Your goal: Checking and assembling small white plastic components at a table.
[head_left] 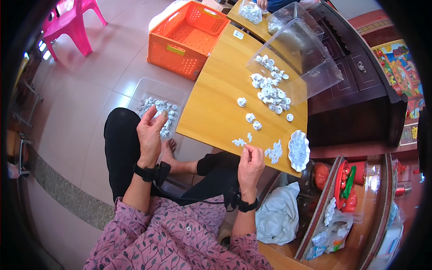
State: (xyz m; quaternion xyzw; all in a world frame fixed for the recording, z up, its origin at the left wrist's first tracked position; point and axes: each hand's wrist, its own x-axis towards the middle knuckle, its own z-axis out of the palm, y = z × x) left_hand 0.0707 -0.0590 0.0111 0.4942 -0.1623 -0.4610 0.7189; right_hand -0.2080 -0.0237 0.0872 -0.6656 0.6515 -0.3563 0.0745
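My left hand (149,137) is raised over a clear plastic bin (181,95) on the floor, its thumb and forefinger apart and nothing visible between them. Several round white plastic parts (164,128) lie in that bin. At the near edge of the wooden table (216,85), my right hand (251,168) is closed in a pinch; whatever it holds, if anything, is too small to make out. Beside its fingertips lie tiny white pieces (239,142), with another small spread (273,152) to the right. Three white parts (250,118) sit singly beyond, before a larger heap (273,96).
A scalloped white dish (299,150) of tiny pieces stands at the table's right corner. A clear tub (310,67) lies tipped behind the heap. An orange crate (173,54) adjoins the table's left side. Across the table is another person's hand (262,4). Dark cabinet (355,96) at right.
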